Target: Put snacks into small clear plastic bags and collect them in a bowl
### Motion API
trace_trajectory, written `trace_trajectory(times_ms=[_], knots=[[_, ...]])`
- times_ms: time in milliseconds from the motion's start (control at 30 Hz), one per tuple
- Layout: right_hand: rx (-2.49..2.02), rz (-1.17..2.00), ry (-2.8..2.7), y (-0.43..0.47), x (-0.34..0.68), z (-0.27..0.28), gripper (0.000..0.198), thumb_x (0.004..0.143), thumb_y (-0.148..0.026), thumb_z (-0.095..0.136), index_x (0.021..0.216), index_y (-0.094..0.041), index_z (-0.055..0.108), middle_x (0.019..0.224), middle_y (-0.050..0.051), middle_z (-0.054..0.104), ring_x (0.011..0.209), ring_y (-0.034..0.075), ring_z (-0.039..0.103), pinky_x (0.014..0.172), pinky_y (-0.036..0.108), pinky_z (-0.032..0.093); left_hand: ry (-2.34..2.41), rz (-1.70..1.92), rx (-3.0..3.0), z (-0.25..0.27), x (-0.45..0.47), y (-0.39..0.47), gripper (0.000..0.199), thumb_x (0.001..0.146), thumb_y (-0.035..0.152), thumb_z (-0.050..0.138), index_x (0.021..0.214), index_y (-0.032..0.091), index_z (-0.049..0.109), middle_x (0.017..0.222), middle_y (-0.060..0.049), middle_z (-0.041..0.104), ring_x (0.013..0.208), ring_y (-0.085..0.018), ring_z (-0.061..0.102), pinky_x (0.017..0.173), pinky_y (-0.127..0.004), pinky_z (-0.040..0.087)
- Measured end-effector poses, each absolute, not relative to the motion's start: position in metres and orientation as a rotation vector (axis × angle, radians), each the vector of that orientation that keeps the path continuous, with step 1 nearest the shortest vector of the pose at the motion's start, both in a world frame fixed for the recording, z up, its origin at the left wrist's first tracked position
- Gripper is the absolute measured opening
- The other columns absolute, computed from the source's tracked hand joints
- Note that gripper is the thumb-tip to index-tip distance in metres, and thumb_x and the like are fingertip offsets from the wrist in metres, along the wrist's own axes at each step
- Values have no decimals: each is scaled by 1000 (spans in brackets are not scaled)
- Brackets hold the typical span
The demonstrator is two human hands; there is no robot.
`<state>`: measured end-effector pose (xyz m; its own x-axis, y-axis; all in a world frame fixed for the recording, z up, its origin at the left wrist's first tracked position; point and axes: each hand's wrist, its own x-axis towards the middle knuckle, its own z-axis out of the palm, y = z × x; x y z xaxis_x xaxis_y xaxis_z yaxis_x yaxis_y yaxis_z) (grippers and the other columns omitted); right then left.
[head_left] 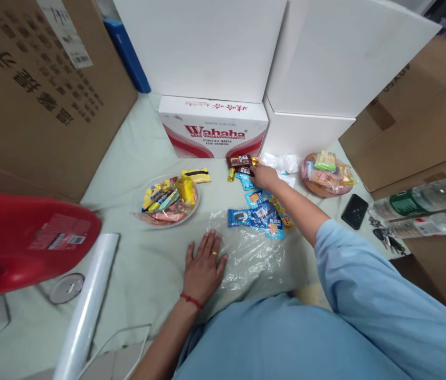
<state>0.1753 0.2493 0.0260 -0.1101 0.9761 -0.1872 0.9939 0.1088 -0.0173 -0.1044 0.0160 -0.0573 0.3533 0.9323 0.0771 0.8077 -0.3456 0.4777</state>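
Observation:
My left hand (203, 264) lies flat on the pale green cloth with its fingers spread, holding nothing, beside a clear plastic bag (246, 264). My right hand (264, 175) reaches forward to the snack pile, its bent fingers closed at the edge of a dark brown snack packet (239, 161); the fingertips are partly hidden. Several blue snack packets (260, 215) lie spread between the bag and my right forearm. Left of them stands a clear bowl (162, 226) of mixed snacks, with a yellow packet (196, 174) at its rim. To the right, a pink bowl (313, 186) holds more wrapped snacks.
A Wahaha water carton (215, 126) and white boxes (305, 58) stand behind the snacks. Crumpled white plastic (280, 162) lies near my right hand. At right are a phone (354, 211), keys (387, 238) and bottles (428, 200); at left, a red container (28, 237) and a roll (88, 306).

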Motion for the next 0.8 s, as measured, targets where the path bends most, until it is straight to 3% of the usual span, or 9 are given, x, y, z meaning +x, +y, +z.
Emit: trace_trajectory(times_ms=[133, 300, 400, 533, 700, 800], knots=[[1962, -163, 2234, 247, 178, 17, 38, 104, -27, 48, 135, -16, 65, 136, 19, 65, 115, 32, 65, 89, 37, 49, 1539, 503, 2308, -61, -109, 7, 59, 101, 39, 49, 158, 24, 47, 164, -15, 45, 151, -35, 45, 129, -62, 16], [1876, -112, 2286, 243, 183, 27, 41, 106, -45, 44, 133, -23, 66, 137, 14, 65, 118, 32, 64, 91, 37, 50, 1556, 473, 2428, -63, -111, 6, 56, 104, 37, 45, 157, 20, 49, 165, -14, 45, 151, -32, 46, 129, -59, 18], [1842, -23, 2369, 265, 174, 30, 44, 107, -38, 39, 142, -24, 59, 140, 14, 63, 120, 32, 63, 93, 39, 51, 1582, 437, 2483, -62, -110, 6, 55, 104, 38, 44, 156, 19, 50, 165, -13, 45, 151, -31, 46, 128, -58, 19], [1744, -67, 2359, 303, 162, 30, 55, 99, -31, 52, 153, -21, 48, 147, 16, 57, 121, 33, 63, 92, 41, 53, 1598, 408, 2493, -59, -109, 6, 55, 104, 37, 45, 156, 21, 50, 164, -13, 46, 150, -31, 48, 128, -58, 21], [1716, -69, 2301, 315, 164, 36, 45, 98, -25, 52, 142, -18, 59, 136, 18, 62, 113, 33, 67, 90, 40, 54, 1603, 425, 2512, -60, -110, 6, 54, 104, 38, 45, 155, 20, 51, 163, -13, 48, 148, -30, 49, 129, -56, 19], [1777, -1, 2299, 296, 173, 41, 46, 101, -24, 45, 145, -20, 56, 137, 19, 62, 114, 33, 67, 91, 41, 53, 1599, 442, 2537, -62, -111, 6, 54, 105, 39, 44, 153, 18, 53, 162, -13, 49, 148, -30, 50, 129, -56, 18]])
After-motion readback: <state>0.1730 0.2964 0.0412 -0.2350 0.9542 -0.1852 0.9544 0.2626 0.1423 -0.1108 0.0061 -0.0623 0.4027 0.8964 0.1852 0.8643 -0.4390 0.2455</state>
